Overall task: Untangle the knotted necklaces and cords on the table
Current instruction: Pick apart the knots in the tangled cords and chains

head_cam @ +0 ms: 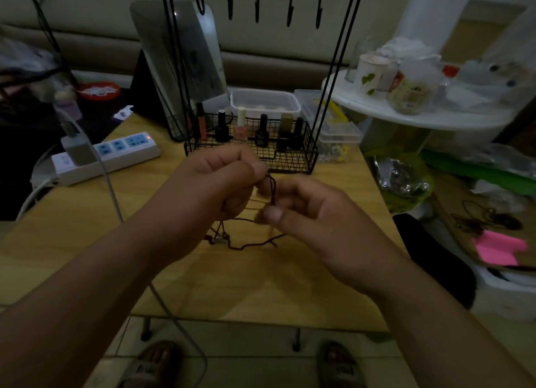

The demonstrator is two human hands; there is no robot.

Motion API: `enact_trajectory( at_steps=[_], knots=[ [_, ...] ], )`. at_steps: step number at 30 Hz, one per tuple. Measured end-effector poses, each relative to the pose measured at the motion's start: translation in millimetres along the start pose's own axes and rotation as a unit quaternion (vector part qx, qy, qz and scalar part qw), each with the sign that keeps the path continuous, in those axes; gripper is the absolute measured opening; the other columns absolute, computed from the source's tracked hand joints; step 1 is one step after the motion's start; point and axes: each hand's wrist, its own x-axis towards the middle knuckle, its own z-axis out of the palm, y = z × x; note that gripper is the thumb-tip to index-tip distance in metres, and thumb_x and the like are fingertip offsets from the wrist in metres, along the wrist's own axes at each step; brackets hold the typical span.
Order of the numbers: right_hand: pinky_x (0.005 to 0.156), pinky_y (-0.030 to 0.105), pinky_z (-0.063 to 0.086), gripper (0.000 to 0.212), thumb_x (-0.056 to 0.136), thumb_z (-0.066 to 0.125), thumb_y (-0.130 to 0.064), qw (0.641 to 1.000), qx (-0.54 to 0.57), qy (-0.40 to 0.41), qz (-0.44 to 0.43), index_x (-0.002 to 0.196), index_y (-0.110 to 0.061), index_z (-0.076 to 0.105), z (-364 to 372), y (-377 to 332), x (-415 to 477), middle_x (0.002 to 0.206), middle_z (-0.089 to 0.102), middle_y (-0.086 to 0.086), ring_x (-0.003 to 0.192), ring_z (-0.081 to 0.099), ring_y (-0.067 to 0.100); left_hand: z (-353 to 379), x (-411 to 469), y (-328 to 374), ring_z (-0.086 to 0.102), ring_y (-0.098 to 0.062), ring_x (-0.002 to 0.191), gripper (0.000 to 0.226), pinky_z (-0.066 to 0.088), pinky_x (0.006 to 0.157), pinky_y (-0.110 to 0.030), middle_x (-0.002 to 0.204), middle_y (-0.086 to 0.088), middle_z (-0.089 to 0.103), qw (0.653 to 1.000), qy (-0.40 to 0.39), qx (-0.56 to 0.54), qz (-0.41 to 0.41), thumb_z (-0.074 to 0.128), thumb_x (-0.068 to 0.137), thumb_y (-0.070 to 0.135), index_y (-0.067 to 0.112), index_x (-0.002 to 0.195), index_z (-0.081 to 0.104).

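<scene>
Sandalled feet (pixel 153 364) on floor tiles at the bottom edge, under the front edge of the surface (pixel 261 286), light wood. Both forearms reach in over it.

Left hand (pixel 220 182): fingers curled, fingertips pinching the upper end of a dark cord (pixel 273 189). Right hand (pixel 301 211): just beside it and lower, thumb and fingers curled, pinching the same cord further down. A short stretch of cord runs roughly upright between the two pinches, lifted off the wood. The rest of the cord drops below the hands and lies on the surface in loose loops, with small knots or beads at the left end; blurred, can't tell which.

White cable (pixel 113 190) crosses the left side of the surface and drops off the front edge. White power strip (pixel 116 153) sits left of the hands, with a plug in it.

Behind the hands: black wire basket (pixel 290 161) holding upright nail polish bottles (pixel 240 125), with a hook rail on a tall wire frame above. Clear plastic box (pixel 265 102) and a tilted mirror (pixel 185 63) sit behind the basket.

Far right: round white table (pixel 420 118) crowded with cups and jars.
</scene>
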Motion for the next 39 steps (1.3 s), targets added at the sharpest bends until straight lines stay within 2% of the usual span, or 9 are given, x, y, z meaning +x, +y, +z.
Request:
enact_trajectory(
  at_steps=[4, 9, 16, 18, 21, 23, 26, 32, 39],
  knots=[
    [0.082, 0.03, 0.06, 0.018, 0.101, 0.059, -0.025, 0.999, 0.039, 0.02, 0.001, 0.102, -0.018, 0.076, -10, 5, 2, 0.078, 0.072, 0.0, 0.082, 0.075, 0.017, -7, 1, 0, 0.028, -0.017, 0.051, 0.027, 0.027, 0.046, -0.025, 0.057, -0.002, 0.036, 0.999, 0.033, -0.013, -0.006, 0.058, 0.09, 0.021, 0.025, 0.064, 0.062],
    [0.062, 0.024, 0.054, 0.021, 0.103, 0.054, -0.008, 0.993, 0.098, 0.069, -0.012, 0.11, -0.015, 0.073, -24, 9, 2, 0.093, 0.078, 0.005, 0.078, 0.071, 0.017, -11, -1, -2, 0.027, -0.016, 0.049, 0.027, 0.026, 0.046, -0.025, 0.054, 0.001, 0.034, 0.999, 0.029, -0.013, -0.026, 0.053, 0.086, 0.019, 0.021, 0.059, 0.047],
    [0.046, 0.019, 0.034, 0.016, 0.103, 0.056, -0.009, 0.976, 0.125, 0.172, -0.045, 0.107, -0.015, 0.07, -35, 13, 7, 0.087, 0.075, 0.002, 0.054, 0.04, 0.009, -11, -4, 1, 0.027, -0.019, 0.048, 0.036, 0.029, 0.046, -0.028, 0.055, -0.006, 0.03, 0.999, -0.011, -0.008, -0.045, 0.054, 0.091, 0.03, 0.013, 0.061, 0.045],
    [0.045, 0.02, 0.032, 0.015, 0.105, 0.055, -0.011, 0.969, 0.136, 0.201, -0.035, 0.107, -0.014, 0.069, -37, 15, 10, 0.084, 0.073, 0.0, 0.053, 0.037, 0.009, -12, -6, 2, 0.028, -0.021, 0.048, 0.038, 0.028, 0.049, -0.031, 0.054, -0.006, 0.03, 0.998, -0.035, -0.001, -0.047, 0.053, 0.095, 0.032, 0.017, 0.061, 0.056],
    [0.046, 0.023, 0.03, 0.018, 0.107, 0.053, -0.015, 0.965, 0.126, 0.228, -0.023, 0.097, -0.018, 0.068, -37, 16, 12, 0.081, 0.069, 0.003, 0.053, 0.037, 0.01, -12, -9, 2, 0.032, -0.023, 0.048, 0.033, 0.031, 0.05, -0.033, 0.053, -0.006, 0.033, 0.995, -0.086, -0.002, -0.055, 0.051, 0.097, 0.031, 0.01, 0.085, 0.073],
    [0.046, 0.024, 0.03, 0.022, 0.107, 0.053, -0.018, 0.968, 0.105, 0.227, -0.024, 0.091, -0.02, 0.068, -34, 16, 11, 0.081, 0.066, 0.007, 0.054, 0.037, 0.013, -10, -10, 2, 0.038, -0.025, 0.05, 0.03, 0.036, 0.05, -0.034, 0.058, -0.009, 0.041, 0.991, -0.119, 0.002, -0.065, 0.052, 0.098, 0.031, 0.01, 0.099, 0.074],
    [0.045, 0.02, 0.032, 0.018, 0.108, 0.05, -0.019, 0.971, 0.092, 0.22, -0.023, 0.096, -0.017, 0.064, -30, 13, 9, 0.076, 0.066, -0.004, 0.054, 0.038, 0.011, -8, -11, 5, 0.053, -0.023, 0.059, 0.034, 0.046, 0.055, -0.032, 0.07, -0.011, 0.057, 0.984, -0.156, -0.014, -0.084, 0.054, 0.096, 0.034, 0.01, 0.111, 0.072],
    [0.048, 0.02, 0.035, 0.018, 0.108, 0.05, -0.02, 0.967, 0.097, 0.237, -0.006, 0.096, -0.019, 0.065, -35, 15, 10, 0.075, 0.064, -0.008, 0.058, 0.044, 0.008, -5, -1, -1, 0.073, -0.03, 0.083, 0.04, 0.056, 0.078, -0.038, 0.088, -0.015, 0.075, 0.985, -0.123, -0.017, -0.118, 0.048, 0.094, 0.034, 0.01, 0.108, 0.076],
    [0.058, 0.026, 0.043, 0.021, 0.103, 0.06, -0.018, 0.994, -0.005, 0.105, -0.036, 0.099, -0.029, 0.077, -27, 17, 4, 0.071, 0.062, -0.006, 0.064, 0.051, 0.008, 14, -6, -4, 0.077, -0.018, 0.093, 0.027, 0.053, 0.091, -0.038, 0.108, 0.002, 0.078, 0.976, -0.116, 0.093, -0.16, 0.056, 0.105, 0.025, 0.025, 0.131, 0.06]
  ],
)
